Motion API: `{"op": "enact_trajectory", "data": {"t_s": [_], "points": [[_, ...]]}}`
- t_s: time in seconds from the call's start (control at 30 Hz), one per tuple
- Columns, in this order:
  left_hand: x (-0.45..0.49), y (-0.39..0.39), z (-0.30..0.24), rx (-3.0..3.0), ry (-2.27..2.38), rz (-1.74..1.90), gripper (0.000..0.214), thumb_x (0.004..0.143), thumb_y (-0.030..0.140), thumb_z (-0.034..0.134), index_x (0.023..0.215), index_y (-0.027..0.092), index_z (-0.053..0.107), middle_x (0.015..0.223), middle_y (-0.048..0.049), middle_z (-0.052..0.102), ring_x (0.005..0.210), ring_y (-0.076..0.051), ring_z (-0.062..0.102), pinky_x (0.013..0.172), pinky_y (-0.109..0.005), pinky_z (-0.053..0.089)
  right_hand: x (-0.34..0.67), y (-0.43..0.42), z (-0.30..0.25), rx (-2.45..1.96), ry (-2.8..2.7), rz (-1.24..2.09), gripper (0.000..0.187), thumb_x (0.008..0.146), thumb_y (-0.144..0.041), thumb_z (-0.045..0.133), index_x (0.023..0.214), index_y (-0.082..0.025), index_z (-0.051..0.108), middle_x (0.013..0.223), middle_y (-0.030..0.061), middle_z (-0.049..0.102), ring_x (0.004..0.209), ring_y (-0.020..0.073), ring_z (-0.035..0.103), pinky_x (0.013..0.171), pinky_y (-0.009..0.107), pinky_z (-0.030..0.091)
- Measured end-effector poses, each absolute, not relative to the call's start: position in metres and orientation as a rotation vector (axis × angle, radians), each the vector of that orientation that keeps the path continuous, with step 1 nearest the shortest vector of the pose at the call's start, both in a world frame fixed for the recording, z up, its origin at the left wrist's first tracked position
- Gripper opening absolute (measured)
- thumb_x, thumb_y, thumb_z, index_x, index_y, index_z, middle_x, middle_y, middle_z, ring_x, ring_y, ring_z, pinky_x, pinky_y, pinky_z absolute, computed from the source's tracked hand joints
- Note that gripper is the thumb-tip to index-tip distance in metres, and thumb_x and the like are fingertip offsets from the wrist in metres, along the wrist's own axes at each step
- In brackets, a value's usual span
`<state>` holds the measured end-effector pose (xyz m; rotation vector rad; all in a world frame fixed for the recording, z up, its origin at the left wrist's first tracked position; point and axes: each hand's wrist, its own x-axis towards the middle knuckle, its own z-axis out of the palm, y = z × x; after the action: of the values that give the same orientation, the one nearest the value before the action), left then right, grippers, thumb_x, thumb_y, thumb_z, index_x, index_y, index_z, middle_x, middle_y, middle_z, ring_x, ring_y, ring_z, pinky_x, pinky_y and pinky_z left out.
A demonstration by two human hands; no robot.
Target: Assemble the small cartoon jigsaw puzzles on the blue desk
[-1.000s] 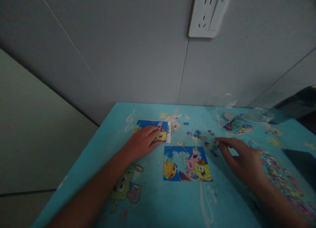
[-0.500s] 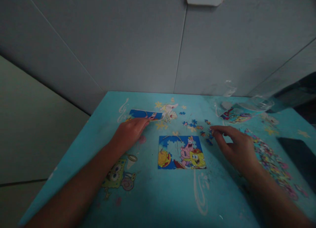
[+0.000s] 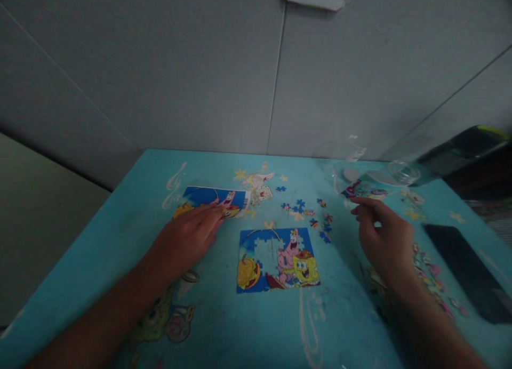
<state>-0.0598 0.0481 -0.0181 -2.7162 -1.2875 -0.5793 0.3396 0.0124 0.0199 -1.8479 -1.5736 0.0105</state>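
Note:
A small jigsaw puzzle with cartoon figures and a burger lies on the table between my hands, with a pale gap in its upper middle. Beyond its left side, my left hand has its fingers on the near edge of a picture card with a similar print. The card looks tilted up, and the thumb's grip is partly hidden. My right hand hovers to the right of several loose puzzle pieces, its thumb and index finger pinched. Whatever sits between those fingertips is too small to make out.
A pile of mixed pieces spreads beside my right forearm. Farther right lies a dark flat object. A clear printed tub stands at the back right. The grey wall borders the table's far edge.
The view has shifted, so the table appears farther left. My right hand has drawn right, away from the loose pieces. The picture card is tilted more towards me, showing more of its print.

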Motion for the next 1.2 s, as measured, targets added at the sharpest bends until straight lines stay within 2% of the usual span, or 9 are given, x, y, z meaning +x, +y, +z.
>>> {"op": "enact_trajectory", "data": {"t_s": [0.23, 0.4, 0.57, 0.83, 0.97, 1.2], "points": [[-0.068, 0.049, -0.027, -2.714, -1.309, -0.576, 0.036, 0.103, 0.032, 0.044, 0.135, 0.022, 0.057, 0.137, -0.0105, 0.064, 0.123, -0.028, 0.063, 0.106, -0.05, 0.053, 0.346, 0.014, 0.016, -1.947, -1.619, 0.041, 0.031, 0.094, -0.031, 0.051, 0.112, -0.023, 0.074, 0.088, 0.005, 0.078, 0.066, 0.0207, 0.07, 0.07, 0.036, 0.052], [-0.07, 0.049, -0.031, -2.758, -1.292, -0.554, 0.037, 0.102, 0.041, 0.048, 0.132, 0.023, 0.06, 0.141, -0.0087, 0.06, 0.131, -0.028, 0.057, 0.112, -0.052, 0.047, 0.35, 0.016, 0.012, -2.027, -1.704, 0.058, 0.033, 0.094, -0.03, 0.052, 0.115, -0.021, 0.076, 0.093, 0.0076, 0.079, 0.078, 0.0245, 0.073, 0.072, 0.036, 0.053], [-0.07, 0.049, -0.031, -2.769, -1.342, -0.498, 0.042, 0.102, 0.048, 0.046, 0.132, 0.022, 0.061, 0.141, -0.0087, 0.06, 0.13, -0.03, 0.057, 0.113, -0.055, 0.045, 0.35, 0.017, 0.01, -2.064, -1.782, 0.108, 0.033, 0.093, -0.029, 0.053, 0.114, -0.017, 0.076, 0.097, 0.0104, 0.079, 0.081, 0.0253, 0.073, 0.078, 0.039, 0.055], [-0.074, 0.051, -0.032, -2.765, -1.314, -0.488, 0.04, 0.102, 0.044, 0.045, 0.132, 0.022, 0.06, 0.142, -0.0082, 0.059, 0.132, -0.028, 0.056, 0.115, -0.051, 0.043, 0.347, 0.014, 0.01, -2.018, -1.841, 0.162, 0.031, 0.095, -0.023, 0.051, 0.113, -0.019, 0.076, 0.109, 0.0091, 0.078, 0.097, 0.0285, 0.073, 0.089, 0.042, 0.055], [-0.073, 0.05, -0.031, -2.759, -1.314, -0.481, 0.04, 0.103, 0.042, 0.044, 0.133, 0.022, 0.059, 0.145, -0.0079, 0.057, 0.133, -0.028, 0.054, 0.115, -0.051, 0.042, 0.345, 0.015, 0.013, -1.999, -1.841, 0.286, 0.03, 0.095, -0.024, 0.052, 0.113, -0.02, 0.076, 0.109, 0.0081, 0.078, 0.098, 0.0278, 0.073, 0.089, 0.041, 0.054], [-0.07, 0.048, -0.026, -2.763, -1.252, -0.517, 0.037, 0.101, 0.035, 0.05, 0.134, 0.021, 0.058, 0.143, -0.009, 0.058, 0.128, -0.029, 0.057, 0.11, -0.053, 0.045, 0.351, 0.015, 0.016, -1.869, -1.9, 0.703, 0.027, 0.091, -0.031, 0.063, 0.113, -0.024, 0.076, 0.097, 0.0046, 0.078, 0.08, 0.0226, 0.071, 0.073, 0.035, 0.054]]}}
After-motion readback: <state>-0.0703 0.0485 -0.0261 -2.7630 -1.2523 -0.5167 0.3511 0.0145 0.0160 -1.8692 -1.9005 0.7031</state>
